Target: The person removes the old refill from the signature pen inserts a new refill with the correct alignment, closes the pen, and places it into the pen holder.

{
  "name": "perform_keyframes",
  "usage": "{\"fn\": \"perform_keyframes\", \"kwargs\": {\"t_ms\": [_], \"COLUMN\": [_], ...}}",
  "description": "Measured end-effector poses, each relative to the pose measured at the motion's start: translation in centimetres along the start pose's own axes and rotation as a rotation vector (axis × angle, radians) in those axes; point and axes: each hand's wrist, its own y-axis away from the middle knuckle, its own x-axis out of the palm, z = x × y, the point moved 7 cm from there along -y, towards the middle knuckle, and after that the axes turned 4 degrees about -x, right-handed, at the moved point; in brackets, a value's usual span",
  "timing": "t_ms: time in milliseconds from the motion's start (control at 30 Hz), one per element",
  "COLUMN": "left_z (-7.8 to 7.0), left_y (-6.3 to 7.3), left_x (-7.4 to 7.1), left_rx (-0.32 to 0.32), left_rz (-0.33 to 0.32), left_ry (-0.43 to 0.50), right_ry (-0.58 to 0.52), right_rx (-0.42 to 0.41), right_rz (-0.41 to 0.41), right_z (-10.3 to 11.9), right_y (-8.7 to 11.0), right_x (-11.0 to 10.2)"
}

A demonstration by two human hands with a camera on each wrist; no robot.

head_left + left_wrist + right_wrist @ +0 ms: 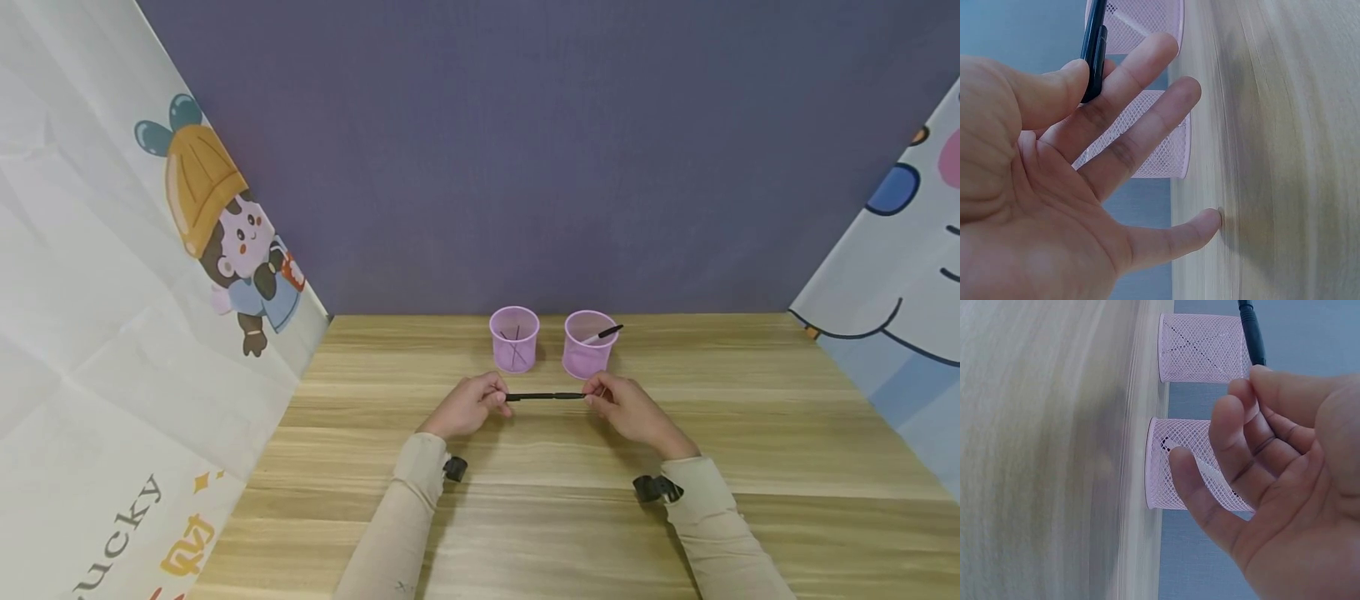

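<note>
Black pen [546, 396] is held level between two hands in the head view, toward 5 o'clock from the middle. It looks light and stiff, and maybe smooth enough to slip, so a firm little pinch near each end seems a good hold. It does not look easy to break. The left hand [468, 405] has its 9 o'clock end and the right hand [632, 408] has its 3 o'clock end, over the wood table [555, 517]. At 11 o'clock from it is a pink cup [527, 358] with thin dark lines [514, 351], too small to name. Near 1 o'clock is a second pink cup [585, 363] with a black-and-white pen [602, 334] leaning in it.

In the left wrist view, the thumb and a mostly hidden finger pinch the end with the clip [1102, 53]. Three other fingers spread wide, toward 1, 2 and 3 o'clock.

In the right wrist view, the thumb and a fingertip pinch the other end, which points to 12 o'clock. The other fingers bend loosely toward 10 or 11 o'clock, holding nothing.
</note>
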Motion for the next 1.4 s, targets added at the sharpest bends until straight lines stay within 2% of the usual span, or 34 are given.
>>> {"fn": "perform_keyframes", "kwargs": {"t_ms": [467,1000,1400], "left_z": [-0.13,-0.09,-0.02], "left_y": [0.09,0.14,0.04], "left_x": [-0.07,-0.13,-0.06], "left_rx": [0.005,-0.004,-0.009], "left_rz": [0.004,-0.001,0.005], "left_ry": [0.009,0.014,0.006], "right_ry": [0.002,0.004,0.007], "right_rx": [0.012,0.022,0.060], "right_rz": [-0.024,-0.013,0.042], "right_z": [0.10,-0.10,-0.47], "right_y": [-0.07,-0.19,-0.07], "right_x": [-0.10,-0.02,0.43]}}
